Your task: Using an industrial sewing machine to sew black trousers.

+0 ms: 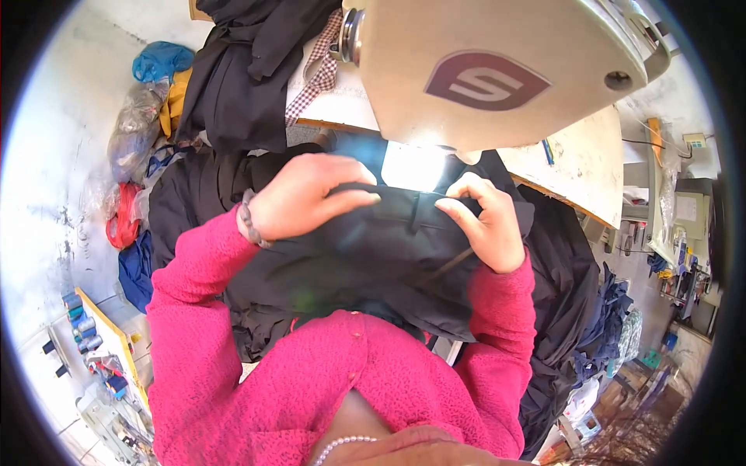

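Note:
A wide black garment (365, 264) lies across my lap and up to the lit sewing area, with a narrow strip or loop hanging at its upper edge. My left hand (303, 194) holds that edge on the left, thumb below and fingers curled above the cloth. On the right, my right hand (489, 221) pinches the same edge between thumb and fingers. Between and just beyond the hands stands the pale sewing machine (497, 46), its bright lamp (414, 167) glaring. The glare hides the needle and presser foot.
The machine's worktable (575, 175) reaches out to the right, with a blue pen-like item (549, 151) on it. More black cloth (241, 70) and a checkered strip (318, 81) lie at the far left. Bags hang along the left wall; thread spools (84, 322) stand at lower left.

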The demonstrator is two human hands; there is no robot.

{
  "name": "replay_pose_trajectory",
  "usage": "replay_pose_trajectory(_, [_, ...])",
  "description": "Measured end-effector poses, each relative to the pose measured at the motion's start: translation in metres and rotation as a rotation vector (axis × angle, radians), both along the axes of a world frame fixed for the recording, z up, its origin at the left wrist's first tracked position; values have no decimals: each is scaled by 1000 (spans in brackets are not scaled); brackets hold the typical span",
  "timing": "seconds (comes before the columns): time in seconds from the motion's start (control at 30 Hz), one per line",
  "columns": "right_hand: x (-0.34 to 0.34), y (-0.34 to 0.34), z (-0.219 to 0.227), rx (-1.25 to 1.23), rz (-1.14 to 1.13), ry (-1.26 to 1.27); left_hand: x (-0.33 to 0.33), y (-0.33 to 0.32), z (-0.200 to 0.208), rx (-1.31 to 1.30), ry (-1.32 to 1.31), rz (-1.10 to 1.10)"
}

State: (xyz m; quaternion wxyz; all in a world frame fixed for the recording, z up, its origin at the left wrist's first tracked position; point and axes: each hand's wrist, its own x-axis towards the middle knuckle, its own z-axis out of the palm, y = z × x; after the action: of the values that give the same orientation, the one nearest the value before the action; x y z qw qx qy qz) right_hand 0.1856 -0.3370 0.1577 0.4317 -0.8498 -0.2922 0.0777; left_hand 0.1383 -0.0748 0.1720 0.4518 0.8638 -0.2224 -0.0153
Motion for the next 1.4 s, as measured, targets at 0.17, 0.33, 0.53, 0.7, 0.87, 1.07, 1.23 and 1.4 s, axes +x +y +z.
replay_pose_trajectory(0.17, [9,5,-13,171,-52,10,9,-10,-12,-47,278,108])
replay_pose_trajectory(0.33, [17,14,-36,359,-177,285,30,-6,-43,-407,442,107])
replay_pose_trajectory(0.53, [24,15,-39,277,-207,224,34,-6,-48,-496,449,117])
replay_pose_trajectory(0.7, [26,17,-40,363,-198,256,35,-5,-47,-525,490,131])
replay_pose_trajectory(0.87, [29,16,-46,381,-170,214,35,-6,-45,-554,489,167])
replay_pose_trajectory(1.07, [26,18,-35,289,-185,193,35,-3,-44,-536,468,146])
replay_pose_trajectory(1.23, [27,19,-41,330,-168,206,35,-3,-47,-534,475,146])
replay_pose_trajectory(1.4, [28,19,-39,336,-171,192,35,-3,-53,-523,453,145])
